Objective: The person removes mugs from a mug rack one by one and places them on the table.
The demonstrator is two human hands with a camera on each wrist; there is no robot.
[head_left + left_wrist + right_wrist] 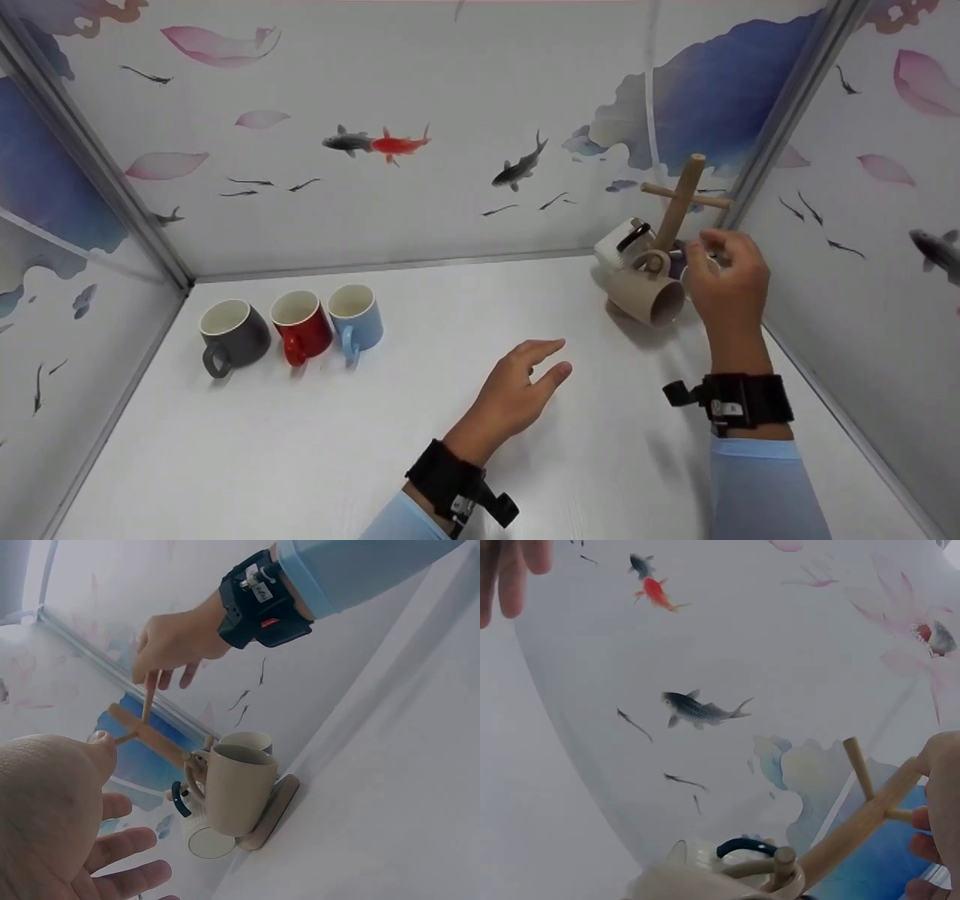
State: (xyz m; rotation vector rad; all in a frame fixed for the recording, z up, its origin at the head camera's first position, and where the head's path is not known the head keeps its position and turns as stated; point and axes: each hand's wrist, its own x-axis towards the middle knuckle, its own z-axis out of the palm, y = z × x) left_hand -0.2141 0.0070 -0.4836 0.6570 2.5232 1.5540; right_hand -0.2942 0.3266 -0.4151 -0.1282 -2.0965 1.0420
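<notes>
On the right, a wooden mug tree leans in view with several mugs on it. A beige mug hangs by its handle from a lower peg, mouth tilted sideways. Behind it hangs a white mug with a black handle. My right hand is beside the tree, fingers loosely bent, overlapping another pale mug in the head view. In the left wrist view its fingertips appear right at an upper peg. My left hand hovers over the table, thumb and fingers apart, holding nothing.
At the left of the white table stand a dark grey mug, a red mug and a light blue mug, upright in a row. Printed panels wall in the back and both sides, joined by metal posts.
</notes>
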